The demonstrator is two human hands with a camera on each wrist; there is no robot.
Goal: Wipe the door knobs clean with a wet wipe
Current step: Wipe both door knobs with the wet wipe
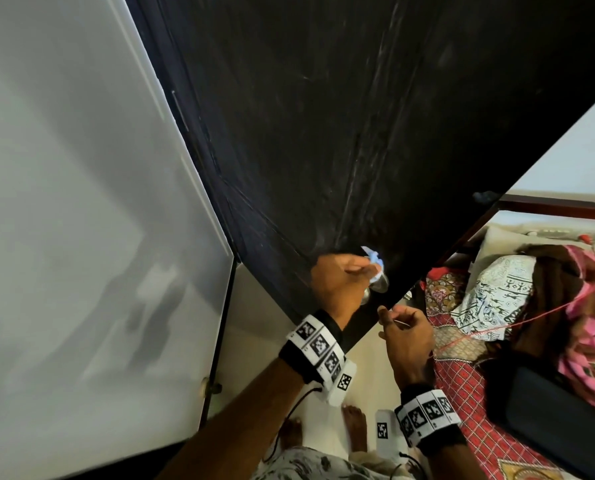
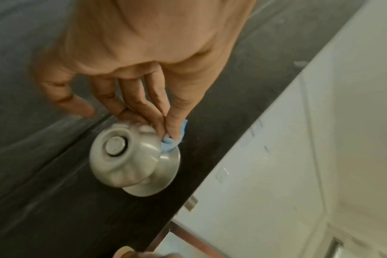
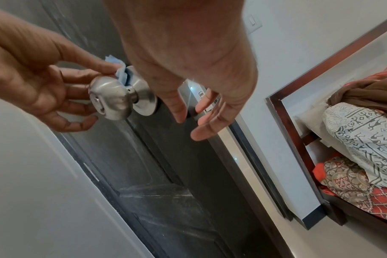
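Head view: left hand pinches the blue wet wipe against the door knob on the dark door; right hand hangs just beside, fingers relaxed.

Left wrist view: fingertips press the wipe into the knob's neck, its axis jutting straight off the door.

Right wrist view: left hand is nearer; no writing is legible.

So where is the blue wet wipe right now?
The blue wet wipe is pinched in the left hand, pressed behind the silver metal door knob on the dark door.
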